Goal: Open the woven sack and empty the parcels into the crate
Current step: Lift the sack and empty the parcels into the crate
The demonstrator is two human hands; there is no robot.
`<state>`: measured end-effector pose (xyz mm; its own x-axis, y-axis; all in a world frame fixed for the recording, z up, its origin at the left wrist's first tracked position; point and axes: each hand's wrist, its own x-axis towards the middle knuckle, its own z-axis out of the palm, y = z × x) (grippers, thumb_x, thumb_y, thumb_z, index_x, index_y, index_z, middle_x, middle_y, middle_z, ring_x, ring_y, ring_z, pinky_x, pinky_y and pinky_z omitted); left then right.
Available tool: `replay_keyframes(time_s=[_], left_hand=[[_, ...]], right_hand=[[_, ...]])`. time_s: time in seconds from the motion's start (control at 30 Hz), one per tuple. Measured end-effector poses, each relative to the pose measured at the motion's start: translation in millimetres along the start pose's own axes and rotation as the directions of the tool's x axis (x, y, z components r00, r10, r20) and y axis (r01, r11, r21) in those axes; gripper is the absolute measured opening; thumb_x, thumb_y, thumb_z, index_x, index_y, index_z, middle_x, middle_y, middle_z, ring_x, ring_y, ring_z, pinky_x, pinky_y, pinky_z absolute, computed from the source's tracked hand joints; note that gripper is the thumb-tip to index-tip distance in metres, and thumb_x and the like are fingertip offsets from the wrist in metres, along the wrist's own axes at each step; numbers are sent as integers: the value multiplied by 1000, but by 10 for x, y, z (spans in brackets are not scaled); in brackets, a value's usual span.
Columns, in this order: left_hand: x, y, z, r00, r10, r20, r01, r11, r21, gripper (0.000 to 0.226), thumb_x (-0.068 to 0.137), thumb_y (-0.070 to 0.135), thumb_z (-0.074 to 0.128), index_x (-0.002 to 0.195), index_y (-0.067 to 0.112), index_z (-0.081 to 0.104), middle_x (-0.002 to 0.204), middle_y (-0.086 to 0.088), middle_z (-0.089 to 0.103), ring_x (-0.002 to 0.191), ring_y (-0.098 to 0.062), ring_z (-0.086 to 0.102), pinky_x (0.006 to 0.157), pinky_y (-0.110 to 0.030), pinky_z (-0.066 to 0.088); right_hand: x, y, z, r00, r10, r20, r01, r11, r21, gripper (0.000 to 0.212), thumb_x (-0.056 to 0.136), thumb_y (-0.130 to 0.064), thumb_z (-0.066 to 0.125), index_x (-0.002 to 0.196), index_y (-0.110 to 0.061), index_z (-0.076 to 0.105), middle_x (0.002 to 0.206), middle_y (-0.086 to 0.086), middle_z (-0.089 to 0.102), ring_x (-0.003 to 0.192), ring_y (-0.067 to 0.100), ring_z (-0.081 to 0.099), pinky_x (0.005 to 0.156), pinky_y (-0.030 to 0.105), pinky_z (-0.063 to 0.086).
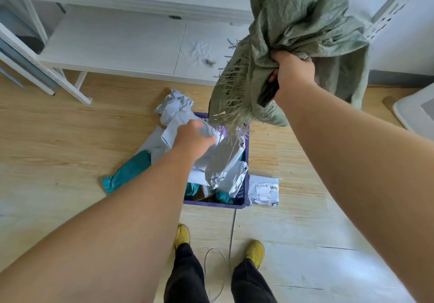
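Right hand, at 1 o'clock: fingers curled tight round a bunched fold of the green sack, held high; its frayed mouth hangs over the far rim of the crate. Left hand, near centre: blurred, on a grey parcel at the crate's left edge; finger posture cannot be told. Crate is heaped with parcels. Overspill: teal parcel at 9 o'clock, labelled parcel touching the right wall. Bare floor lies left and right. Shelf edge at 12 o'clock

Wood-look floor — purple crate, teal parcel, labelled grey parcel
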<state>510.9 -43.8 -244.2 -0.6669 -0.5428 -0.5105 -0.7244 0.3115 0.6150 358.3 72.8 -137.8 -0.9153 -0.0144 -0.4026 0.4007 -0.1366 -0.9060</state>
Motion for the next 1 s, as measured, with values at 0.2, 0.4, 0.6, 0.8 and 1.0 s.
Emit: replay_keyframes(time_s=[0.2, 0.4, 0.6, 0.8, 1.0], left_hand=[[141, -140, 707, 976, 95, 196, -112, 990, 81, 54, 83, 38, 71, 131, 20, 52, 140, -6, 41, 123, -22, 49, 97, -30, 40], [474, -362, 1094, 965, 79, 251, -119, 982, 146, 49, 84, 42, 67, 130, 31, 55, 157, -3, 12, 144, -23, 15, 109, -36, 31], [1083, -526, 1465, 978, 128, 163, -162, 963, 217, 63, 83, 46, 64, 141, 40, 40, 159, -5, -2, 145, -31, 7, 116, -41, 23], [1981, -860, 1843, 997, 62, -47, -47, 960, 276, 60, 84, 38, 65, 140, 36, 43, 154, -9, 15, 138, -32, 26, 111, -44, 32], [2505, -1176, 2212, 910, 358, -209, -326, 930, 171, 60, 88, -2, 38, 135, 34, 52, 140, -6, 38, 117, -30, 51, 90, -35, 43]], right_hand=[[200, 272, -28, 995, 84, -51, -78, 990, 113, 20, 81, -3, 68, 96, -5, 56, 39, 2, 39, 33, 15, 36, 53, 27, 41], [497, 437, 141, 988, 136, -79, -110, 957, 269, 23, 82, -10, 70, 97, -10, 53, 38, 2, 37, 31, 14, 34, 46, 21, 43], [915, 861, 176, 992, 55, -112, -19, 956, 293, 24, 79, -9, 71, 97, -7, 55, 36, 3, 39, 33, 17, 35, 57, 28, 43], [1326, 1552, 47, 988, -50, -144, 89, 957, 278, 16, 80, -5, 71, 87, -7, 56, 42, 3, 44, 36, 16, 37, 54, 24, 40], [1841, 2611, -25, 924, -296, -241, 331, 936, 117, 61, 62, -19, 73, 119, -3, 60, 111, 19, 68, 90, 25, 58, 99, 51, 49]])
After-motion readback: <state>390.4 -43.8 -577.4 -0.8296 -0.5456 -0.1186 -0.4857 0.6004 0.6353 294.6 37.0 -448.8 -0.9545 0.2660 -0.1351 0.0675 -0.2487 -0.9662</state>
